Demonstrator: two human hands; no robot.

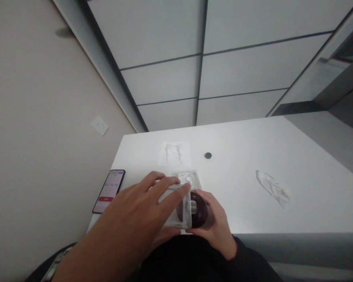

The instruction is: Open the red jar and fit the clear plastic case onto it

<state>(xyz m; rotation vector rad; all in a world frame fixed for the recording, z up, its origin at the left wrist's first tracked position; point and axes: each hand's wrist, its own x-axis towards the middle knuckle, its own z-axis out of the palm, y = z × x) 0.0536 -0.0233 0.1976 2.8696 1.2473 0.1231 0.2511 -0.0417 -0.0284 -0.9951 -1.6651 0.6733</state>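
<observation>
My left hand (pixel 148 207) is wrapped over a clear plastic box (pixel 179 221), its fingers on the top and its thumb below. My right hand (pixel 216 219) grips a dark red rounded container (pixel 202 211) with a silvery threaded neck. The neck side faces the clear box, and the two things touch or nearly touch near the table's front edge. Just beyond my fingers a second clear plastic piece (pixel 194 178) lies on the white table (pixel 235 176).
A phone (pixel 108 192) with a lit screen lies at the table's left edge. Farther back are a clear packet (pixel 174 154) and a small dark disc (pixel 208 155). Crumpled clear plastic (pixel 273 188) lies on the right. A wall and white cabinet panels stand behind.
</observation>
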